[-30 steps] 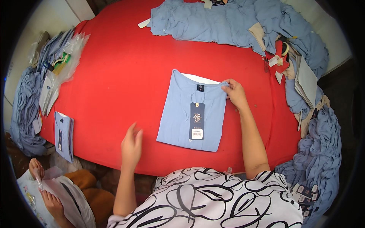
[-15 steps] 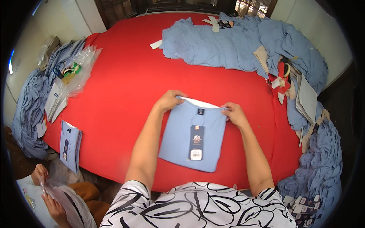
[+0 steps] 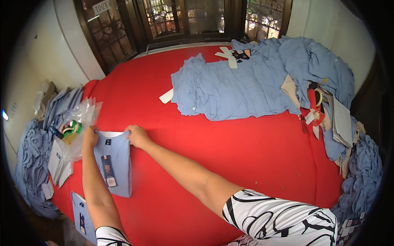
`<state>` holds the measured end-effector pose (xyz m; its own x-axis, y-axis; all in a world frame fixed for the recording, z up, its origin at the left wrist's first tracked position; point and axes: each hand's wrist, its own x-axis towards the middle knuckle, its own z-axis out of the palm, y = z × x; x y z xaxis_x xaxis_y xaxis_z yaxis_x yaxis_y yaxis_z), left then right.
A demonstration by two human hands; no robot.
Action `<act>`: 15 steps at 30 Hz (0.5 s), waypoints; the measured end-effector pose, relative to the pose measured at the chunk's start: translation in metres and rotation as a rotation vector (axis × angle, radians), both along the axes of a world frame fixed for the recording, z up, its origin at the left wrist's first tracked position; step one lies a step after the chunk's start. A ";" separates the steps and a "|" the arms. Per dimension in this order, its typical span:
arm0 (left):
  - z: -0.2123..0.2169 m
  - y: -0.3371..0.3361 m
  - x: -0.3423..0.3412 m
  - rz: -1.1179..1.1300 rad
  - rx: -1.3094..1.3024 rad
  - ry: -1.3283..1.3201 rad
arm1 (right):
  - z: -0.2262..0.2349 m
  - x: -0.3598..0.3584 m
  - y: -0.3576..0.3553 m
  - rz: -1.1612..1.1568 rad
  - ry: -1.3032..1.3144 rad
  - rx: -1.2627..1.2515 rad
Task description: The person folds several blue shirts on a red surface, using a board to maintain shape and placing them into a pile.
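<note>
A folded light-blue shirt (image 3: 122, 166) with a dark hang tag (image 3: 108, 169) and a white insert along its top is at the left part of the red-covered table. My right hand (image 3: 138, 136) pinches its upper right corner. Closed at the upper left corner is my left hand (image 3: 90, 136), its fingertips partly hidden. The left forearm covers some of the shirt's left side. Close to that forearm, at the table's near left edge, lies another folded blue shirt (image 3: 78, 213) with a tag.
Clear plastic bags (image 3: 88, 112) and a green tape dispenser (image 3: 72, 128) lie beside my left hand. White cards (image 3: 59, 164) and heaped blue garments (image 3: 30, 164) line the left edge. More blue shirts (image 3: 238, 90) spread across the far right, near a paper stack (image 3: 341, 125).
Both hands have carried the folded shirt from the table's middle to the left, next to the plastic bags. The view has shifted, and the person at lower left is now mostly out of sight.
</note>
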<state>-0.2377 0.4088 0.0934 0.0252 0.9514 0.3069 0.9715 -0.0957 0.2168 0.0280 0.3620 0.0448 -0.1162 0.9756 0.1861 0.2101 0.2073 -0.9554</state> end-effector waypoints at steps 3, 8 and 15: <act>-0.050 -0.011 -0.065 0.118 -0.032 0.077 | 0.002 0.008 -0.002 -0.007 -0.103 0.207; -0.076 -0.043 -0.043 0.330 0.257 0.181 | -0.021 0.214 -0.039 -0.640 -0.764 0.439; -0.029 -0.131 0.282 -0.374 0.056 -0.482 | 0.002 0.391 -0.083 -0.511 -0.927 0.243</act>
<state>0.0441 0.2773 0.0641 0.1999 0.8871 0.4160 0.6639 -0.4349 0.6083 0.4189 0.2790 0.0472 0.0983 0.8976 0.4297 0.9440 0.0526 -0.3258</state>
